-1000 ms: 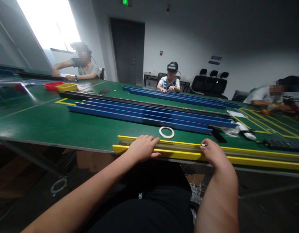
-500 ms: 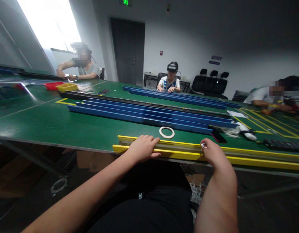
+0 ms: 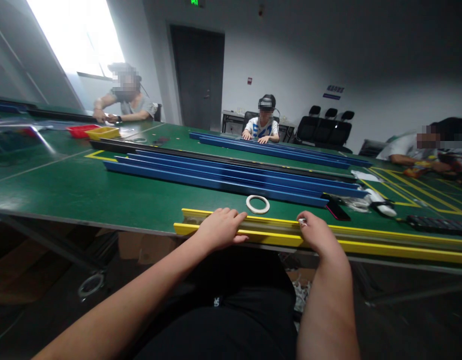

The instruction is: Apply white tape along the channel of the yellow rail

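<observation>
A long yellow channel rail lies along the near edge of the green table, its open groove facing up. My left hand is laid over the rail near its left end, fingers across the groove and thumb along the front wall, holding it. Farther right, my right hand is closed at the rail's back wall. A small whitish bit shows at its pinched fingertips, too small to name. Just beyond the rail, between the hands, lies a white ring-shaped roll of tape.
Several blue rails and a black rail lie farther back. A dark phone and a white tool-like object are at right. Red and yellow bins stand at left. Three people sit around the table.
My right hand has slid left along the yellow rail, closer to my left hand, still pinched. My left hand and the rail have stayed put.
</observation>
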Demonstrator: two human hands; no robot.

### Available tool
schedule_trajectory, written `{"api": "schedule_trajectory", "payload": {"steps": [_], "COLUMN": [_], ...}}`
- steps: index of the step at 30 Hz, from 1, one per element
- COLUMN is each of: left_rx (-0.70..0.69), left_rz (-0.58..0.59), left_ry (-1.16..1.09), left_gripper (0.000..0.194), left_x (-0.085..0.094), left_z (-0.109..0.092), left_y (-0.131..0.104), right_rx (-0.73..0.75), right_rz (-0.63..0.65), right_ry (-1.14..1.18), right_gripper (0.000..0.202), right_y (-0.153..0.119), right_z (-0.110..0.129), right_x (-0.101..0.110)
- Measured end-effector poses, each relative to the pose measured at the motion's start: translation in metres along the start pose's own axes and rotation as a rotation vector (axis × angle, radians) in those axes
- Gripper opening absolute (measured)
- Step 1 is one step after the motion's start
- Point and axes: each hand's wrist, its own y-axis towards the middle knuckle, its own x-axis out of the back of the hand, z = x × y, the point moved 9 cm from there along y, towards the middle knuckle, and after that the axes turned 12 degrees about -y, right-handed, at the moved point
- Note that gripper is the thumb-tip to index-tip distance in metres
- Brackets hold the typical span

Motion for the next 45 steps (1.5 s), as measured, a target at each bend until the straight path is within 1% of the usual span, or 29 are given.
{"api": "schedule_trajectory", "payload": {"steps": [3, 6, 16, 23, 33, 39, 45], "left_rx": [-0.002, -0.001, -0.003, -0.001, 0.013, 0.012, 0.007], "left_rz": [0.001, 0.004, 0.001, -0.002, 0.018, 0.015, 0.019], "left_ry": [-0.005, -0.013, -0.01, -0.011, -0.012, -0.012, -0.016], "left_gripper": [0.062, 0.062, 0.062, 0.062, 0.062, 0.063, 0.062], "left_x": [0.0, 0.0, 0.0, 0.001, 0.001, 0.0, 0.0], "left_z": [0.0, -0.001, 0.0, 0.0, 0.0, 0.001, 0.0], "left_y": [0.0, 0.0, 0.0, 0.0, 0.0, 0.0, 0.0], "right_rx": [-0.01, -0.014, -0.016, 0.045, 0.006, -0.055, -0.188], "right_rz": [0.001, -0.018, -0.044, -0.045, -0.056, -0.075, -0.081], "right_ry": [-0.021, -0.021, 0.007, 0.01, -0.063, -0.107, -0.069], "right_gripper": [0.02, 0.021, 0.017, 0.023, 0.021, 0.022, 0.027], "right_y": [0.001, 0.001, 0.004, -0.003, -0.003, -0.008, -0.01], "right_z": [0.008, 0.009, -0.002, -0.003, -0.01, -0.022, -0.056], "right_x": [-0.001, 0.0, -0.001, 0.008, 0.011, 0.019, 0.016]}}
